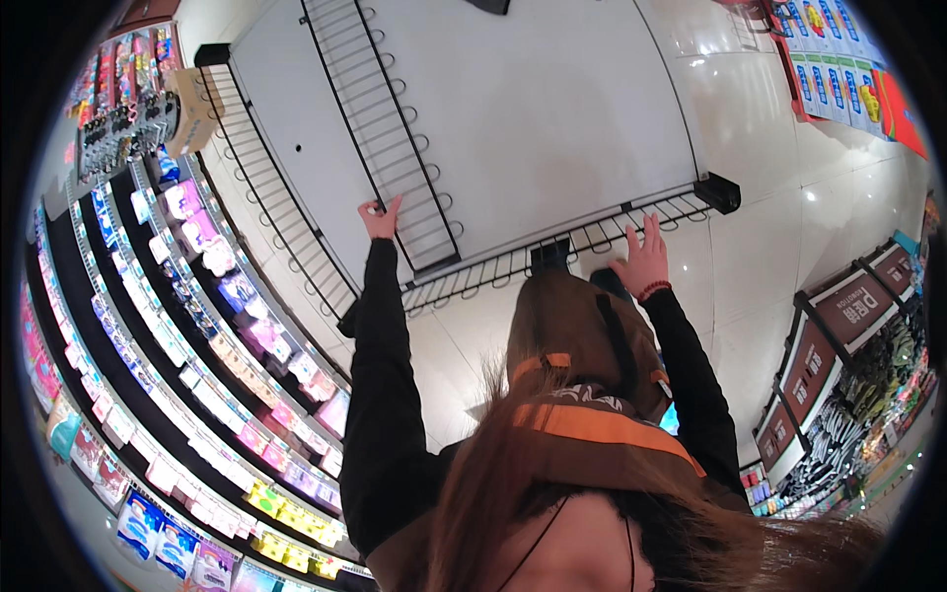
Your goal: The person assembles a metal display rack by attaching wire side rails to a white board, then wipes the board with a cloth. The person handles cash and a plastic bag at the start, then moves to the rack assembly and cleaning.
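In front of me is a pale grey display table (552,109) with black wire fences along its left and near edges. A loose-looking black wire divider (395,128) lies lengthwise across its top, left of the middle. My left hand (381,218) is closed around the divider's left rail, close to its near end. At the near edge, my right hand (646,259) has its fingers stretched out by the front wire fence (493,281). It holds nothing that shows; whether the fingertips touch the wire I cannot tell.
Shelves (217,345) of packaged goods curve along my left. A cardboard box (195,111) stands beyond the table's far left corner. Brown-fronted bins (824,345) of packets are on the right, and stacked blue and white boxes (838,84) at the far right. Glossy tiles (750,257) cover the floor.
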`<state>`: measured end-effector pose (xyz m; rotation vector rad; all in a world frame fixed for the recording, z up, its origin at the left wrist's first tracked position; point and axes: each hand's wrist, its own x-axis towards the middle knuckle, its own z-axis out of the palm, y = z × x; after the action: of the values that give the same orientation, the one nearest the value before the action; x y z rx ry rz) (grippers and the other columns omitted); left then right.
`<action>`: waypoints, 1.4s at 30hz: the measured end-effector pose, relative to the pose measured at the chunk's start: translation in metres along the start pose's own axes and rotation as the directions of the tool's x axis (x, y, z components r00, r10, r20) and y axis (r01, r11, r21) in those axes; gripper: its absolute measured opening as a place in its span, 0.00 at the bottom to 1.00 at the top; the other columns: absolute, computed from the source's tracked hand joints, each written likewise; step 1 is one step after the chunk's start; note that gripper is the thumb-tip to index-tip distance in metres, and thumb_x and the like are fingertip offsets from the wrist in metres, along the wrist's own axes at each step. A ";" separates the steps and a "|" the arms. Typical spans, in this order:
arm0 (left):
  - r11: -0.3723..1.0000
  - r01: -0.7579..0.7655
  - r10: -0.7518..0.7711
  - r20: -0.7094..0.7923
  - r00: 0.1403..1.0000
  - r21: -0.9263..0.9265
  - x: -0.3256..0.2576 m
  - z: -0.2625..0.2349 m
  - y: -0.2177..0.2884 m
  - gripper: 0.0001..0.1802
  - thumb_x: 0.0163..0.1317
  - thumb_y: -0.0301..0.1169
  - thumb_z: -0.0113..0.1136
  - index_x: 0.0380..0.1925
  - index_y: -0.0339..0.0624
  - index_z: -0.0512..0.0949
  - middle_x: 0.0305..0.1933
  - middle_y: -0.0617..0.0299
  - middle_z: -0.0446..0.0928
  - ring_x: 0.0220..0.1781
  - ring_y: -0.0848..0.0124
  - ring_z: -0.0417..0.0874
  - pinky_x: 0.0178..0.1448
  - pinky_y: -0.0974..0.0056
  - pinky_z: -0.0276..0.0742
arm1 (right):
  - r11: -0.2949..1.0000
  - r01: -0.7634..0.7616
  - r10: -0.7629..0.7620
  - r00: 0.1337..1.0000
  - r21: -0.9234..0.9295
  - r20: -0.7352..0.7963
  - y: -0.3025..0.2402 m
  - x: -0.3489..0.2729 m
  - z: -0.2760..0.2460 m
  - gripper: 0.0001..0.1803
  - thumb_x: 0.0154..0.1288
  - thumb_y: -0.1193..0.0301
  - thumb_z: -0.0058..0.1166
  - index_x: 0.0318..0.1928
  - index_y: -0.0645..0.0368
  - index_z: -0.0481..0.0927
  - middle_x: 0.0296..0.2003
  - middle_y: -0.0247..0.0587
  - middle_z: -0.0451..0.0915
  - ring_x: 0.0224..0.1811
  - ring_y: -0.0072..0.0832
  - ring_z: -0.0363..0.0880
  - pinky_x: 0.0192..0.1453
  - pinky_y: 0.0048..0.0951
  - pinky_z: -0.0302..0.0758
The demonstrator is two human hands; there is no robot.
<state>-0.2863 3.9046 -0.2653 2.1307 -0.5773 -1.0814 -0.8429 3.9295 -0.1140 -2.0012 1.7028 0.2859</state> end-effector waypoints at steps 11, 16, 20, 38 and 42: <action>0.643 0.034 0.471 -0.431 0.770 0.765 -0.088 -0.075 0.180 0.41 0.64 0.59 0.56 0.69 0.52 0.57 0.37 0.49 0.84 0.39 0.46 0.85 0.43 0.47 0.78 | 0.993 -0.096 0.100 0.993 -0.068 0.067 -0.042 0.021 -0.033 0.47 0.55 0.49 0.67 0.70 0.54 0.63 0.76 0.50 0.50 0.80 0.51 0.39 0.72 0.67 0.52; 0.379 0.148 0.654 -0.377 0.656 0.913 -0.116 -0.137 0.287 0.25 0.58 0.61 0.61 0.43 0.55 0.79 0.29 0.59 0.84 0.32 0.53 0.85 0.34 0.50 0.76 | 0.988 0.154 -0.142 0.956 -0.029 0.257 -0.087 0.040 -0.049 0.45 0.59 0.46 0.61 0.70 0.57 0.63 0.68 0.55 0.65 0.73 0.50 0.58 0.71 0.56 0.60; 0.136 0.145 0.821 -0.194 0.537 0.980 -0.162 -0.173 0.353 0.24 0.53 0.59 0.67 0.37 0.53 0.81 0.29 0.59 0.84 0.30 0.55 0.85 0.33 0.52 0.77 | 0.839 0.310 -0.416 0.895 0.447 0.162 -0.129 0.065 -0.051 0.42 0.63 0.43 0.56 0.66 0.61 0.67 0.59 0.56 0.75 0.62 0.47 0.73 0.67 0.42 0.68; -0.006 -0.021 0.982 0.009 0.188 1.000 -0.531 -0.102 0.376 0.37 0.21 0.37 0.81 0.43 0.51 0.88 0.15 0.71 0.66 0.19 0.70 0.67 0.26 0.63 0.61 | -0.721 -0.675 -0.689 0.723 -0.153 0.054 -0.272 0.071 -0.139 0.50 0.49 0.22 0.49 0.43 0.63 0.71 0.33 0.42 0.78 0.42 0.38 0.79 0.65 0.45 0.72; 0.090 -0.165 0.993 -0.075 0.093 0.982 -0.564 -0.031 0.387 0.37 0.21 0.32 0.82 0.44 0.50 0.88 0.16 0.70 0.64 0.19 0.71 0.66 0.26 0.63 0.60 | -0.837 -0.547 -0.538 0.828 -0.016 -0.157 -0.146 0.063 -0.195 0.37 0.63 0.32 0.49 0.31 0.59 0.74 0.28 0.38 0.76 0.34 0.35 0.77 0.60 0.46 0.75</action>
<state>-0.6081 4.0141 0.3296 2.0523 -1.6619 1.1540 -0.7193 3.7935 0.0577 0.5044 -0.0883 -0.8543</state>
